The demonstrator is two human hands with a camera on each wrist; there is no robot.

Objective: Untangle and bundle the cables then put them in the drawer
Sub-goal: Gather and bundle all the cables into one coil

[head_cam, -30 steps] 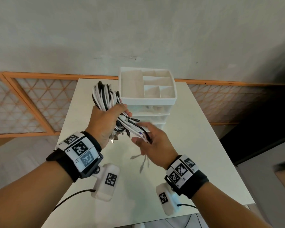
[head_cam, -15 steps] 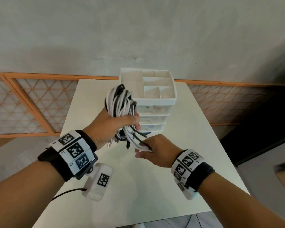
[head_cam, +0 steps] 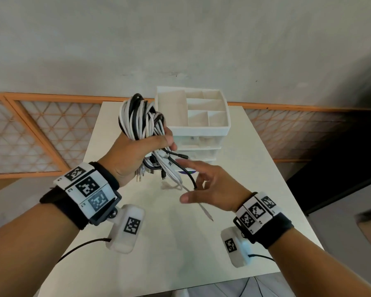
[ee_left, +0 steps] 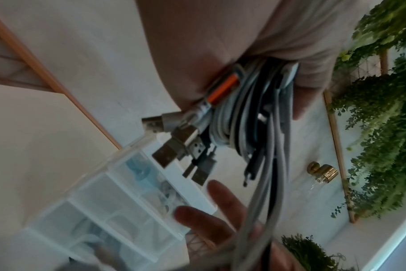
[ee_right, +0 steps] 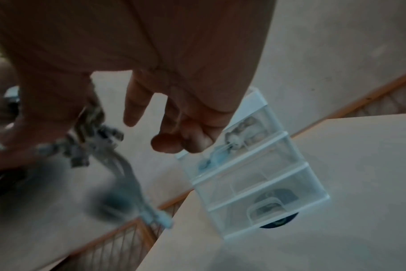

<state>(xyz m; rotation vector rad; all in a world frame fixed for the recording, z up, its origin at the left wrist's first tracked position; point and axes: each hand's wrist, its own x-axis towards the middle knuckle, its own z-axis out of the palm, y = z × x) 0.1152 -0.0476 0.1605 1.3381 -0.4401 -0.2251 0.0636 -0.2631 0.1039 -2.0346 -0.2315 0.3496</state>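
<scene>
Left hand fisted round cable bundle, above table middle. Right hand fingers spread, loose ends draped across. Drawer unit at far edge.

White table, grey wall, orange lattice railing, green foliage

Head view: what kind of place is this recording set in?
Probably a home or small office corner: a plain white table against a bare wall, a small desktop drawer organizer, and leafy greenery nearby.
</scene>
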